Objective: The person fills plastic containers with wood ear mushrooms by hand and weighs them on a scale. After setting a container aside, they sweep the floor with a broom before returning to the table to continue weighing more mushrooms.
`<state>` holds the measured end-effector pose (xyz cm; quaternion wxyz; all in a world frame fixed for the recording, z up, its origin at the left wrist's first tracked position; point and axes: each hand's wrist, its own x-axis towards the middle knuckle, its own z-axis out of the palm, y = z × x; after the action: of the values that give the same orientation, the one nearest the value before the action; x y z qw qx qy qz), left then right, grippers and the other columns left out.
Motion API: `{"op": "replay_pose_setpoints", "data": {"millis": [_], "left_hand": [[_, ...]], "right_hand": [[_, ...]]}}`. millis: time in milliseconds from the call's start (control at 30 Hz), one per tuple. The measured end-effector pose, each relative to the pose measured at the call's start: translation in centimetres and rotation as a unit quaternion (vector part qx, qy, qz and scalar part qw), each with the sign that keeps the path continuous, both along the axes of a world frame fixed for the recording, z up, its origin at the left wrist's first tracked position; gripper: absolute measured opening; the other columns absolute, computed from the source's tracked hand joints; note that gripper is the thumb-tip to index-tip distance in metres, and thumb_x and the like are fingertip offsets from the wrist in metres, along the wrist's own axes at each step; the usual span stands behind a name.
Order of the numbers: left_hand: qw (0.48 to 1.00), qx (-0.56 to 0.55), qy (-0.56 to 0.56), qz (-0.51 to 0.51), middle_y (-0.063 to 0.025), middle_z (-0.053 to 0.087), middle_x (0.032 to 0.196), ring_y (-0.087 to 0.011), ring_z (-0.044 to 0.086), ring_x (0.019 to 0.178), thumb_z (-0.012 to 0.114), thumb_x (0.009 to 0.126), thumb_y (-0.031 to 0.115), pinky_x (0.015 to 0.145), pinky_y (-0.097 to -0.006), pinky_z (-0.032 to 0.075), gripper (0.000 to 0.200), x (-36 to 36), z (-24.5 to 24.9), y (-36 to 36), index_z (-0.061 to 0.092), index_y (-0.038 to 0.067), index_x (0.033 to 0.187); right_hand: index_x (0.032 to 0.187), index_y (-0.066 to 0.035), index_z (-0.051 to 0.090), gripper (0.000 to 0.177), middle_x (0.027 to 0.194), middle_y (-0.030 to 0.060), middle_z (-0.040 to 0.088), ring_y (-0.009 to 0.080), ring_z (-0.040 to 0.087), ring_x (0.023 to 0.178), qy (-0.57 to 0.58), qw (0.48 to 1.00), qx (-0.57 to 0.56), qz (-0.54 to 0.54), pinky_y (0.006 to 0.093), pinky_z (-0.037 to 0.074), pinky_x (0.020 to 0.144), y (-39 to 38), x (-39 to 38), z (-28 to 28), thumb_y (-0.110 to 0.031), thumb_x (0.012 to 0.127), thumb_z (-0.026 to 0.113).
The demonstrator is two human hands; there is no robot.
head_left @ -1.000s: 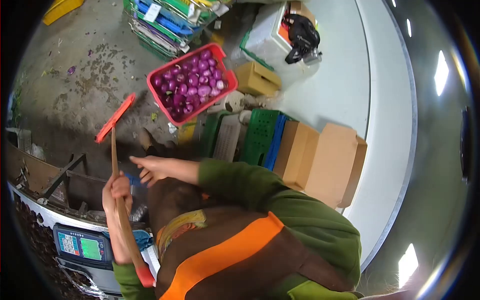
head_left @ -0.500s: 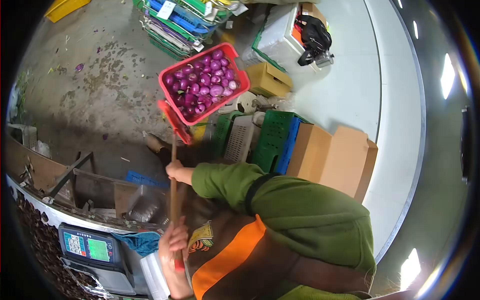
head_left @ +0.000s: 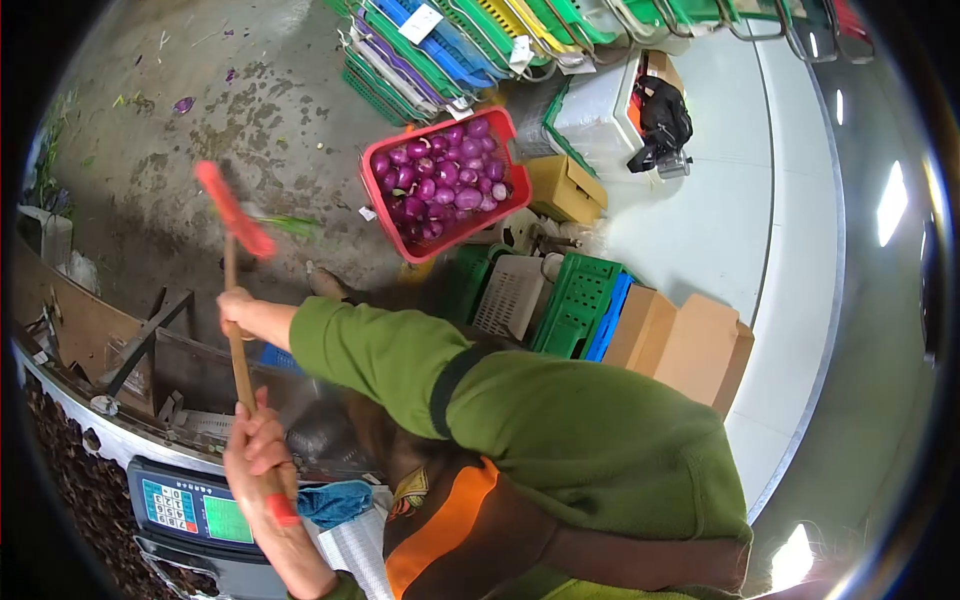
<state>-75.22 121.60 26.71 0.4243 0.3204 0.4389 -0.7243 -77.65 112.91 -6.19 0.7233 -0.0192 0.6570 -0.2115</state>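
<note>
I hold what looks like a broom, with a long wooden handle [head_left: 238,360] and a blurred red head [head_left: 236,212]. My right hand [head_left: 236,310] is closed round the middle of the handle. Lower in the view, my left hand [head_left: 258,455] grips the handle near its red-tipped end. Bristles cannot be made out. Green stalks [head_left: 292,224] lie on the wet concrete floor [head_left: 210,100] beside the broom head. A red crate [head_left: 372,190] filled with purple onions [head_left: 445,180] stands farther right on the floor.
Stacked crates [head_left: 430,50] stand at the top. A green crate [head_left: 580,300], a cardboard box [head_left: 690,350] and a yellow box [head_left: 565,190] line the right side. At lower left, a digital scale [head_left: 190,500] sits on a counter beside a blue cloth [head_left: 335,503].
Both hands and the broom have moved left, taking the red head away from the onion crate. Green stalks now show beside the head. The view has shifted, so the crates appear farther right.
</note>
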Motion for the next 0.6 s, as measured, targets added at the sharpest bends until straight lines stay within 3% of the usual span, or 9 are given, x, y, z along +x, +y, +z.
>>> {"op": "replay_pose_setpoints", "data": {"millis": [67, 133, 233, 267, 300, 333, 400, 500, 600], "left_hand": [[0.960, -0.113, -0.174, -0.190, -0.0010, 0.040, 0.077, -0.0071, 0.037, 0.054, 0.048, 0.102, 0.023, 0.041, -0.0240, 0.044, 0.038, -1.5, -0.9, 1.4, 0.044, -0.007, 0.125], [0.853, -0.126, -0.325, -0.389, -0.0036, 0.047, 0.084, -0.0085, 0.047, 0.061, 0.051, 0.101, 0.032, 0.048, -0.0242, 0.049, 0.043, -5.1, -1.2, 2.3, 0.046, -0.001, 0.129], [0.722, -0.277, -0.294, -0.561, -0.0156, 0.056, 0.110, -0.0220, 0.062, 0.096, 0.050, 0.101, 0.033, 0.075, -0.0326, 0.054, 0.052, -7.3, -4.2, 3.8, 0.041, -0.003, 0.137], [0.541, -0.356, -0.423, -0.634, -0.0188, 0.056, 0.121, -0.0238, 0.060, 0.103, 0.051, 0.101, 0.033, 0.088, -0.0361, 0.050, 0.056, -6.9, -5.3, 4.3, 0.038, -0.004, 0.141], [0.514, -0.365, -0.478, -0.612, -0.0189, 0.057, 0.120, -0.0241, 0.060, 0.104, 0.052, 0.100, 0.029, 0.091, -0.0367, 0.048, 0.053, -6.8, -5.0, 3.7, 0.040, -0.004, 0.140], [0.483, -0.372, -0.530, -0.589, -0.0191, 0.058, 0.119, -0.0243, 0.059, 0.106, 0.054, 0.099, 0.026, 0.094, -0.0373, 0.046, 0.051, -6.6, -4.7, 3.0, 0.042, -0.004, 0.138], [0.529, -0.362, -0.572, -0.513, -0.0166, 0.060, 0.115, -0.0229, 0.059, 0.106, 0.058, 0.097, 0.017, 0.091, -0.0356, 0.048, 0.046, -4.3, -6.8, 2.6, 0.046, -0.002, 0.136], [0.525, -0.318, -0.658, -0.436, -0.0141, 0.059, 0.116, -0.0202, 0.058, 0.105, 0.056, 0.097, 0.007, 0.088, -0.0311, 0.050, 0.035, -0.1, -8.4, 1.5, 0.051, -0.002, 0.130], [0.423, -0.219, -0.750, -0.460, -0.0156, 0.059, 0.118, -0.0247, 0.060, 0.106, 0.056, 0.097, 0.009, 0.088, -0.0342, 0.050, 0.032, 3.8, -9.0, 1.2, 0.054, -0.004, 0.127]], "right_hand": [[0.071, -0.002, 0.055, 0.019, 0.048, 0.0080, 0.048, 0.0216, 0.054, 0.041, -0.125, 0.988, -0.026, -0.085, 0.0376, 0.036, 0.032, -1.7, -0.7, 3.5, -0.013, 0.086, 0.058], [0.076, -0.001, 0.055, 0.018, 0.051, 0.0077, 0.049, 0.0203, 0.054, 0.042, -0.113, 0.991, -0.076, -0.011, 0.0351, 0.037, 0.034, -2.1, -3.7, 5.9, -0.013, 0.088, 0.058], [0.097, -0.006, 0.054, 0.013, 0.063, 0.0058, 0.053, 0.0171, 0.053, 0.044, -0.069, 0.987, -0.072, 0.129, 0.0323, 0.039, 0.035, -2.7, -10.7, 5.7, -0.014, 0.090, 0.061], [0.099, -0.009, 0.055, 0.009, 0.060, 0.0036, 0.052, 0.0171, 0.052, 0.043, -0.030, 0.983, -0.081, 0.164, 0.0305, 0.039, 0.036, -2.5, -14.6, 3.9, -0.014, 0.091, 0.057], [0.098, -0.012, 0.058, 0.008, 0.057, 0.0009, 0.050, 0.0159, 0.049, 0.042, -0.060, 0.966, -0.115, 0.224, 0.0307, 0.036, 0.036, -2.3, -19.3, -0.8, -0.016, 0.092, 0.053], [0.092, -0.010, 0.062, 0.020, 0.053, 0.0018, 0.050, 0.0158, 0.049, 0.041, 0.086, 0.930, -0.170, 0.315, 0.0363, 0.035, 0.036, -2.0, -23.1, 5.9, -0.023, 0.096, 0.047], [0.102, -0.010, 0.063, 0.022, 0.057, 0.0046, 0.052, 0.0163, 0.052, 0.045, 0.125, 0.889, -0.222, 0.381, 0.0360, 0.037, 0.041, 2.4, -30.8, 4.4, -0.022, 0.098, 0.046], [0.135, -0.015, 0.054, 0.038, 0.106, 0.0163, 0.067, 0.0249, 0.067, 0.089, 0.258, 0.837, -0.204, 0.438, 0.0365, 0.051, 0.079, 9.6, -37.5, 9.9, -0.022, 0.098, 0.048], [0.133, -0.008, 0.054, 0.039, 0.121, 0.0213, 0.062, 0.0341, 0.063, 0.110, 0.339, 0.817, -0.206, 0.418, 0.0390, 0.050, 0.091, 16.0, -41.9, 5.9, -0.025, 0.098, 0.050]]}}
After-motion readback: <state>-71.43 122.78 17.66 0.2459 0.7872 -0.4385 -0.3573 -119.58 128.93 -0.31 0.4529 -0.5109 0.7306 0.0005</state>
